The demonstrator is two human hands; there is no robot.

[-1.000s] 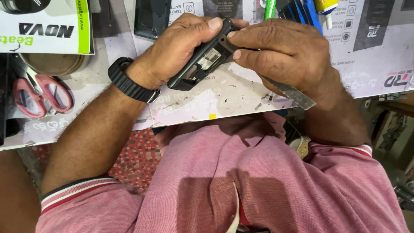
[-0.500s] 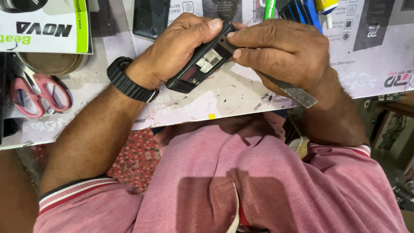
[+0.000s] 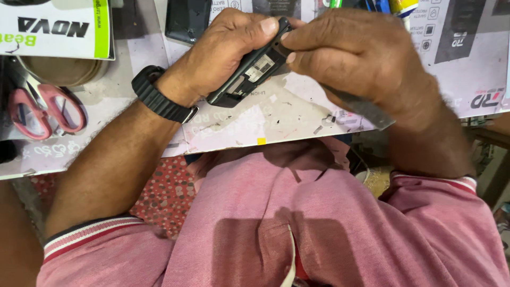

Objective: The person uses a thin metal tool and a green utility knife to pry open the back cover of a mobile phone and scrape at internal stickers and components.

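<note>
Cluttered with printed card sheets and packaging, the worktable [image 3: 276, 119] stretches across the top of the view, its pale surface scratched and speckled with small scraps. Above it, a person in a pink shirt holds a small black phone body [image 3: 249, 72] between both hands, tilted so that one end points up to the right and the open back, with a pale label inside, faces up. The left hand [image 3: 223, 48] wraps around the phone from the far side, its thumb pressed on the upper end; a black wristband [image 3: 159, 98] sits on that wrist. The right hand [image 3: 356, 53] closes its fingers against the same upper end, fingertips touching the casing, and a flat grey metal tool [image 3: 361, 109] runs under its palm toward the table's near edge; whether the tool's tip meets the phone I cannot tell. Pink-handled scissors [image 3: 45, 109] lie well off to the left, just below a roll of brown tape [image 3: 61, 69] and a white box with a green stripe [image 3: 58, 26]. A dark flat rectangle [image 3: 186, 21] lies behind the left hand.
</note>
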